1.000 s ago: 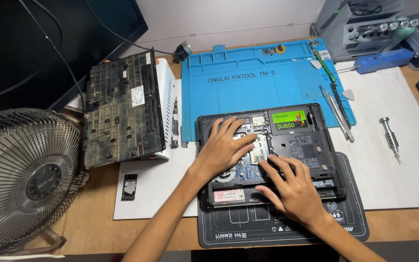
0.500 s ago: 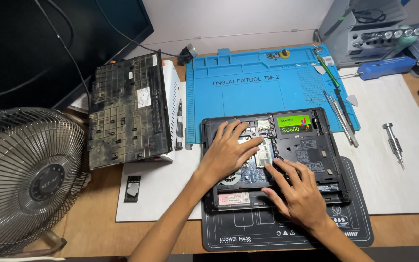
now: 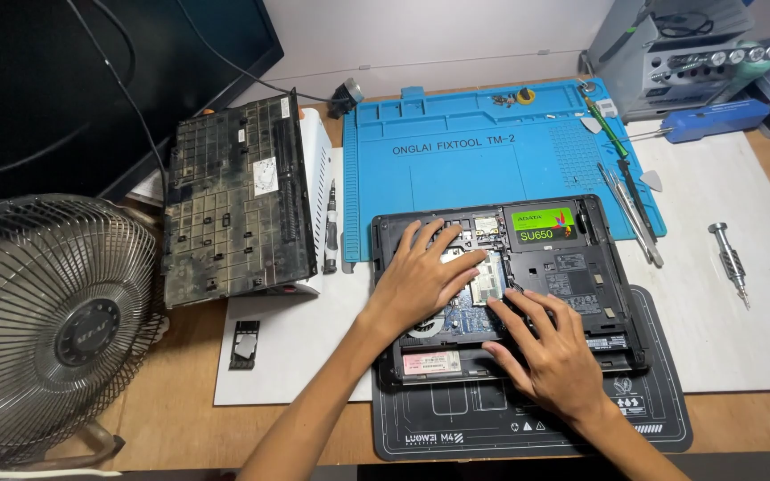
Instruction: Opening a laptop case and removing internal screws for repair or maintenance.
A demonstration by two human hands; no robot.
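Observation:
An opened black laptop (image 3: 581, 276) lies bottom-up on a dark work mat (image 3: 528, 423), its circuit board and a drive with a green label (image 3: 542, 224) exposed. My left hand (image 3: 421, 276) lies flat on the left part of the board, fingers spread toward a memory module (image 3: 489, 278). My right hand (image 3: 550, 347) rests on the laptop's lower middle, its fingertips touching the board just below that module. Neither hand holds a tool.
A blue repair mat (image 3: 474, 160) lies behind the laptop. The removed dusty bottom cover (image 3: 233, 205) leans at the left, a table fan (image 3: 46, 321) beyond it. Tweezers and pry tools (image 3: 626, 200), a screwdriver (image 3: 729, 258), a small black part (image 3: 244, 344) and a dark monitor (image 3: 64, 80) surround them.
The view has shifted slightly. Both hands stay on the laptop's board, with the right fingers moved a little closer to the memory module.

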